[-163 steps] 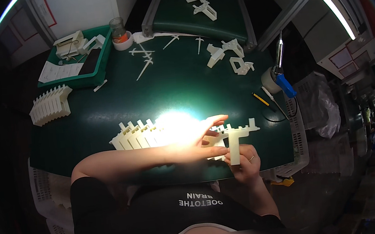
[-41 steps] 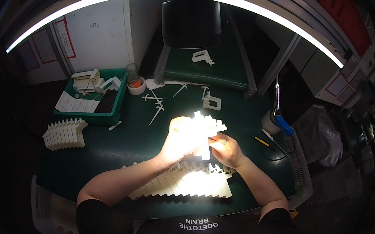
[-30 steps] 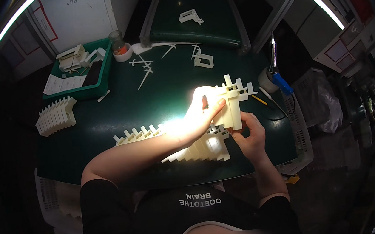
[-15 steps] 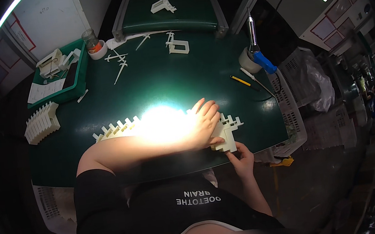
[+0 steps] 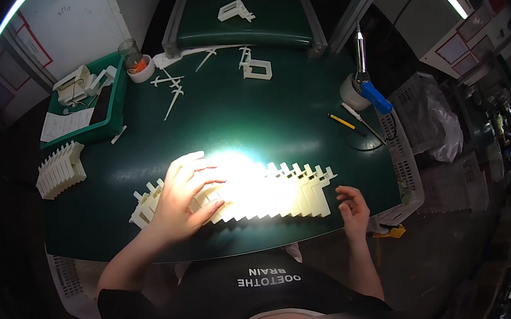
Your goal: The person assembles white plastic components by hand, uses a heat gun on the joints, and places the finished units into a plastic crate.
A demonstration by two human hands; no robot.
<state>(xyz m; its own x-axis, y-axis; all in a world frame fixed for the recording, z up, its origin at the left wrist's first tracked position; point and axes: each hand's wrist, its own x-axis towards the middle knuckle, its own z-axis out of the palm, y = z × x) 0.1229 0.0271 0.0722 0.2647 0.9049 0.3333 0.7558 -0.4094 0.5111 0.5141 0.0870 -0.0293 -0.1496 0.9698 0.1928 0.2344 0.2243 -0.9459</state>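
Observation:
A long row of cream-coloured plastic parts (image 5: pixel 313 194), nested side by side with prongs pointing away from me, lies along the near side of the green table (image 5: pixel 141 147). Above the left part of that row is my left hand (image 5: pixel 178 196), its fingers spread and nothing gripped in them; whether it touches the parts I cannot tell. Just off the row's right end, my right hand (image 5: pixel 354 208) is raised near the table edge, fingers loosely bent and apart, holding nothing. Strong glare washes out the middle of the row.
A second stack of cream parts (image 5: pixel 61 171) stands at the left, beside a green tray (image 5: pixel 100 128) holding parts and paper. Thin white plastic sprues (image 5: pixel 172 92) lie farther back. On the right are a blue-handled soldering iron (image 5: pixel 376 96) and a yellow pen-like tool (image 5: pixel 341 121).
My left hand has moved left from the row's right end, uncovering the row. My right hand has come off the end part and shifted right. The view has shifted slightly.

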